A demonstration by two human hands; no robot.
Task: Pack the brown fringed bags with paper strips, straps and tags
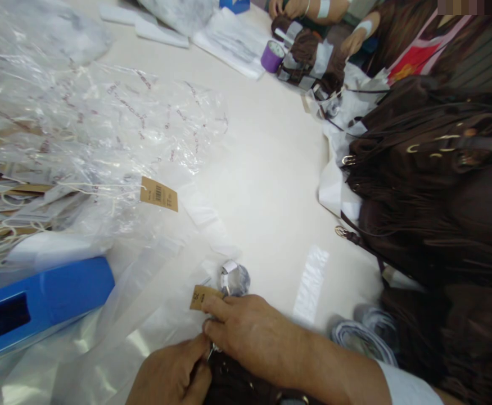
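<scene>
At the bottom of the head view, a dark brown bag (233, 382) with metal fittings lies under my hands. My right hand (254, 329) is closed, with a small tan hang tag (199, 297) showing at its fingertips. My left hand (170, 371) meets it from the left, thumb and fingers pinched at the bag's top edge by a small shiny piece. What exactly the left fingers grip is hidden. Just beyond my right hand sits a clear roundish bundle (239, 279) with a white label.
Printed clear plastic bags (144, 118) cover the left, with a tan barcode tag (159, 194) on string. A blue box (60, 298) stands lower left. Dark brown bags (431, 185) are heaped on the right. At the back are a purple tape roll (272, 56) and another person's hands (353, 42).
</scene>
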